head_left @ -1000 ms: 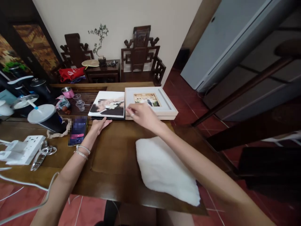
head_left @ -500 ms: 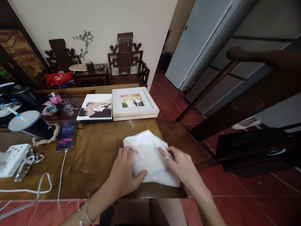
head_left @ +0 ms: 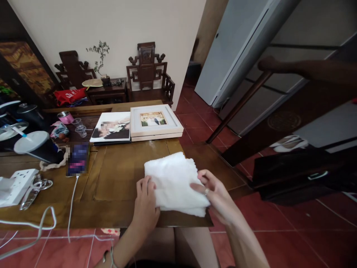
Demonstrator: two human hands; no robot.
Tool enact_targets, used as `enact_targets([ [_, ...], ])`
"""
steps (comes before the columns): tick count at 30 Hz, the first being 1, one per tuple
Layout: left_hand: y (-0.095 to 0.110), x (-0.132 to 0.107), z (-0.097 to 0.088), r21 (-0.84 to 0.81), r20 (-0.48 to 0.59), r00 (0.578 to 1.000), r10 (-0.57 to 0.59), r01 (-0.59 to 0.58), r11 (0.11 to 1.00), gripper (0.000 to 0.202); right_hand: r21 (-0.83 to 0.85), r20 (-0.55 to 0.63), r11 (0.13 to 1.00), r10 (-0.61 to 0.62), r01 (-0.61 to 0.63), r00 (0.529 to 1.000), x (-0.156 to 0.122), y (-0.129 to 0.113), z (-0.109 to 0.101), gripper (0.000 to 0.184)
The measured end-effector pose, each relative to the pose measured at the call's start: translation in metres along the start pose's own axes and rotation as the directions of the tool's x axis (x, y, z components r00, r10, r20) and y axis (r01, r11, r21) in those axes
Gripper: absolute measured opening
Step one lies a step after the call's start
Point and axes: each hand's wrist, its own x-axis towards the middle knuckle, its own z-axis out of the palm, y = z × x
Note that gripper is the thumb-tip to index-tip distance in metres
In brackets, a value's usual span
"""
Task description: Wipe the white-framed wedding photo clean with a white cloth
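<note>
A white cloth [head_left: 174,182] lies folded in layers on the wooden bench [head_left: 119,186], at its near right corner. The left hand [head_left: 146,203] rests at the cloth's left edge, fingers curled onto it; whether its grip pinches the fabric, I cannot tell. The right hand [head_left: 216,191] is at the right edge, its thumb laid on top and its grip narrow; the picture does not show whether the fingers close on the cloth from below. A ring [head_left: 206,191] sits on this hand.

Beyond the cloth, at the far side of the bench, a framed picture [head_left: 154,119] lies flat, and just left of it is a photo panel [head_left: 111,127]. Further left and nearer is a phone [head_left: 78,158] with a white cable [head_left: 73,204] running toward the near edge. Left of the phone stands a lidded dark cup [head_left: 35,143], with a white power strip [head_left: 19,186] nearer. Past the bench, a carved wooden chair [head_left: 146,67] stands by the wall.
</note>
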Motion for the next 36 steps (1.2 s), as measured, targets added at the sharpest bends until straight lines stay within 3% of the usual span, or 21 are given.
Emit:
enact_targets([
  [3, -0.003, -0.002, 0.001, -0.075, -0.033, 0.999, 0.031, -0.034, 0.997, 0.054, 0.004, 0.069, 0.998, 0.067, -0.067, 0.995, -0.005, -0.008, -0.001, 0.078],
  [6, -0.005, -0.003, 0.000, -0.109, -0.036, 0.998, 0.051, -0.055, 0.993, 0.053, -0.071, 0.042, 0.996, 0.065, -0.062, 0.997, 0.000, -0.014, -0.001, 0.094],
  [14, -0.003, -0.002, -0.004, -0.161, -0.030, 0.999, 0.028, -0.032, 0.986, 0.048, -0.196, 0.031, 0.969, -0.144, 0.147, 0.989, 0.004, 0.010, -0.015, 0.079],
  [17, -0.002, -0.004, -0.006, -0.164, -0.013, 1.000, -0.019, 0.017, 0.986, 0.055, -0.299, -0.013, 0.942, -0.167, 0.156, 0.986, 0.002, 0.015, -0.017, 0.079],
  [20, -0.004, -0.008, -0.008, -0.173, 0.032, 0.996, -0.079, 0.084, 0.981, 0.069, -0.502, -0.073, 0.855, -0.190, 0.129, 0.979, -0.002, 0.015, -0.016, 0.074],
  [23, -0.006, -0.011, -0.007, -0.208, 0.078, 0.995, -0.069, 0.084, 0.974, 0.079, -0.621, -0.112, 0.778, -0.210, 0.097, 0.971, -0.011, 0.010, -0.016, 0.070],
  [27, -0.005, -0.010, -0.009, -0.231, 0.087, 0.995, -0.050, 0.069, 0.971, 0.083, -0.606, -0.124, 0.791, -0.196, 0.082, 0.973, -0.022, 0.005, -0.013, 0.064],
  [31, -0.004, -0.006, -0.021, -0.264, 0.184, 0.983, -0.011, 0.060, 0.963, 0.076, -0.548, -0.209, 0.835, -0.194, 0.050, 0.959, -0.019, 0.015, -0.009, 0.069],
  [34, -0.006, -0.002, -0.034, -0.350, 0.309, 0.951, -0.030, 0.143, 0.926, 0.080, -0.514, -0.235, 0.851, -0.262, 0.109, 0.936, -0.011, 0.031, -0.009, 0.073],
  [36, -0.008, 0.003, -0.040, -0.477, 0.361, 0.930, -0.070, 0.249, 0.843, 0.074, -0.529, -0.236, 0.834, -0.324, 0.159, 0.916, -0.010, 0.037, -0.009, 0.076],
])
